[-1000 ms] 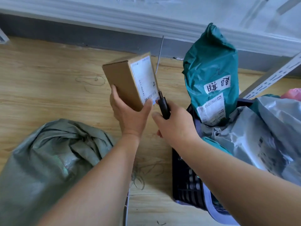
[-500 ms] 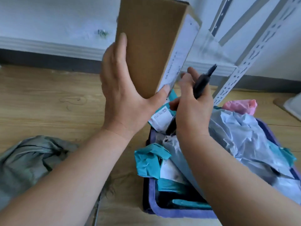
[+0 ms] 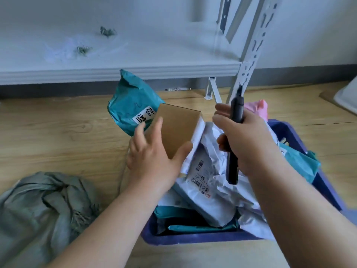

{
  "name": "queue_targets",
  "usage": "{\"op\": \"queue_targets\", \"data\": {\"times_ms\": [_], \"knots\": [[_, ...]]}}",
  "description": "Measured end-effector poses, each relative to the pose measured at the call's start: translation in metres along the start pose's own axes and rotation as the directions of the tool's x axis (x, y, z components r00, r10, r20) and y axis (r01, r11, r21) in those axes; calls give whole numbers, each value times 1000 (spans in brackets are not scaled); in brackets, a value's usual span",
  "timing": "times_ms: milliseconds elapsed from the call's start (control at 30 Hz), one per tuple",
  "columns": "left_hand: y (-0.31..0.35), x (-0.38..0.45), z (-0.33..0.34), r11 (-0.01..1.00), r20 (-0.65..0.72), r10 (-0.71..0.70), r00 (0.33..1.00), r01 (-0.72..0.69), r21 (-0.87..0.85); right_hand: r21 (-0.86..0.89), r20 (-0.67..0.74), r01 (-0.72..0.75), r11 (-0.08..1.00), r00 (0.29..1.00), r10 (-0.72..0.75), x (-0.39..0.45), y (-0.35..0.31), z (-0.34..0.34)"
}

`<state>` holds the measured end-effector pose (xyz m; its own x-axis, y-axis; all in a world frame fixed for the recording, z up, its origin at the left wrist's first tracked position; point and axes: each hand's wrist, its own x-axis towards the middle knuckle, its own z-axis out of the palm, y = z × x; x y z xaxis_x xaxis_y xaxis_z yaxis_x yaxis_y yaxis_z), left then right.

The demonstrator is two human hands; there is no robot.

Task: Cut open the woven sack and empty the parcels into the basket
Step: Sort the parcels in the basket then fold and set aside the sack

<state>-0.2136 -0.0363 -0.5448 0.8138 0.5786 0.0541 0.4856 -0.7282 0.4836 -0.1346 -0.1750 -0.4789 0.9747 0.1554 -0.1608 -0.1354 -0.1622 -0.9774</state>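
One cardboard box (image 3: 178, 130) sits clasped in the left hand (image 3: 154, 161) at the far-left corner of the basket (image 3: 301, 140), long axis tilting away over the heaped parcels (the right hand (image 3: 245, 140) is clenched round a black cutter (image 3: 234, 140)), so lowering looks next.

The basket (image 3: 293, 136) stands on the floor before me, heaped with parcels (image 3: 210, 198). The box (image 3: 179, 130) in my left hand (image 3: 152, 161) sits over its left rim. The sack (image 3: 44, 213) lies left of the basket, the shelf post (image 3: 249, 55) behind it.
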Motion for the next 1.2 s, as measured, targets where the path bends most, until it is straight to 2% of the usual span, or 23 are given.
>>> {"op": "queue_targets", "data": {"times_ms": [133,233,400,500,567,633,700,767,833,867,967,1067,1200], "knots": [[12,-4,17,981,69,58,996,-69,184,-190,84,59,980,996,-43,4,-2,-38],[28,1,19,973,64,43,997,-56,224,-301,79,41,953,997,-18,16,0,-66],[48,-14,28,977,28,66,997,-71,203,-379,-107,-38,924,994,-3,54,15,-117],[55,-23,42,977,-17,109,994,-104,189,-497,-236,-150,855,971,33,77,41,-146],[62,-30,50,972,-126,216,968,-201,120,-528,-296,-250,812,950,100,84,61,-162],[75,-42,56,932,-181,360,915,-360,34,-554,-350,-351,754,921,171,89,80,-175],[90,-60,64,848,-105,524,845,-529,-25,-589,-392,-443,676,888,241,94,96,-188],[103,-77,75,753,40,658,752,-658,-16,-617,-380,-509,599,860,340,99,109,-198],[108,-89,90,696,177,699,693,-716,58,-602,-331,-565,564,819,468,103,120,-206],[109,-90,97,690,218,690,691,-718,90,-573,-322,-598,560,793,518,103,121,-209],[108,-81,108,727,264,618,741,-666,166,-511,-270,-645,569,748,606,103,125,-213],[106,-69,111,734,291,580,761,-643,220,-564,-235,-589,579,786,572,105,131,-213],[93,-61,113,742,290,561,776,-626,239,-527,-238,-588,613,795,558,113,133,-197]]}}
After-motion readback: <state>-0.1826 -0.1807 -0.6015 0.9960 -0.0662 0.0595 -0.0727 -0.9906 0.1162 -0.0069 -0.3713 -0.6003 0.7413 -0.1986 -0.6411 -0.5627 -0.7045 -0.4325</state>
